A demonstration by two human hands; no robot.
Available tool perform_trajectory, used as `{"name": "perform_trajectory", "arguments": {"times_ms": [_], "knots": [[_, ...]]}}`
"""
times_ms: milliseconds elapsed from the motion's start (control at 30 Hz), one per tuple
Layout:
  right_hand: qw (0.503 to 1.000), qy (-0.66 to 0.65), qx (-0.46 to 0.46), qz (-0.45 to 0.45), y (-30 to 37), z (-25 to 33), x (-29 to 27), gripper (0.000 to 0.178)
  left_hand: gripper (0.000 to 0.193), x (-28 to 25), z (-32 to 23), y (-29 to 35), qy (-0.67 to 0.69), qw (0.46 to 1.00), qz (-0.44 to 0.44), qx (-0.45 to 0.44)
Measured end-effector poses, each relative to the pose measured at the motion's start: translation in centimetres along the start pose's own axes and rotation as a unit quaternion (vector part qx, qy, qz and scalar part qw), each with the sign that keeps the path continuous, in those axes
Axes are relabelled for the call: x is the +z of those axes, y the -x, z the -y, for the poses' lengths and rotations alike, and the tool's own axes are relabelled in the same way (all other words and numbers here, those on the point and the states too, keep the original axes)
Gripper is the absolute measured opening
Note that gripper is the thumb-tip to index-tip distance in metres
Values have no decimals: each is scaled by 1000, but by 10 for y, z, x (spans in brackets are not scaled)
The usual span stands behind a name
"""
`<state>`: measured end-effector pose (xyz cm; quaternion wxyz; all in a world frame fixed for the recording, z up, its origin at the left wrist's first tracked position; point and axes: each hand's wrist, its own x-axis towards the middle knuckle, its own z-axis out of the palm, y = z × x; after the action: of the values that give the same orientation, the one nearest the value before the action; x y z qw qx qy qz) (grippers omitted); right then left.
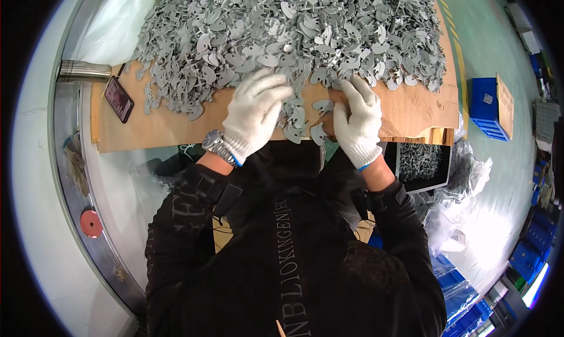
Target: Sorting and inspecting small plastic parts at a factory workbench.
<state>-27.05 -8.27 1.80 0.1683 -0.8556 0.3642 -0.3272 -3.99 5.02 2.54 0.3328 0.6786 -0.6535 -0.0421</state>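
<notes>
A large heap of small flat grey curved parts [282, 31] covers most of the brown board [170, 128]. Both my hands wear white knit gloves at the heap's near edge. My left hand [254, 111] has its fingers stretched to the right over the nearest parts, the thumb apart and nothing visibly gripped. My right hand [358, 120] rests by the board's edge, fingers reaching forward to the heap and thumb apart. Between the hands, several loose grey parts [294, 122] lie near the board's front edge. What the fingertips touch is partly hidden.
A phone [119, 99] and a metal cylinder [85, 71] are at the left. Below the board's right front is a black bin [420, 164] of small metal parts, beside clear plastic bags [464, 172]. A blue crate [484, 108] stands on the floor at right.
</notes>
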Motion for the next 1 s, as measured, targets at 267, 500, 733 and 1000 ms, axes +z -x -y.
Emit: {"name": "perform_trajectory", "arguments": {"times_ms": [267,500,733,1000], "knots": [[997,31,-55,39,8,13,4,49,27,-3,10,20,4,998,-50,-39],[994,-25,-81,63,33,37,0,45,30,4,-7,-5,-94,995,-12,-12],[982,-133,-101,82,51,26,-4,40,29,-1,6,2,36,999,-8,21],[987,-144,-10,75,22,37,1,41,26,-13,6,27,53,990,-107,-73]]}}
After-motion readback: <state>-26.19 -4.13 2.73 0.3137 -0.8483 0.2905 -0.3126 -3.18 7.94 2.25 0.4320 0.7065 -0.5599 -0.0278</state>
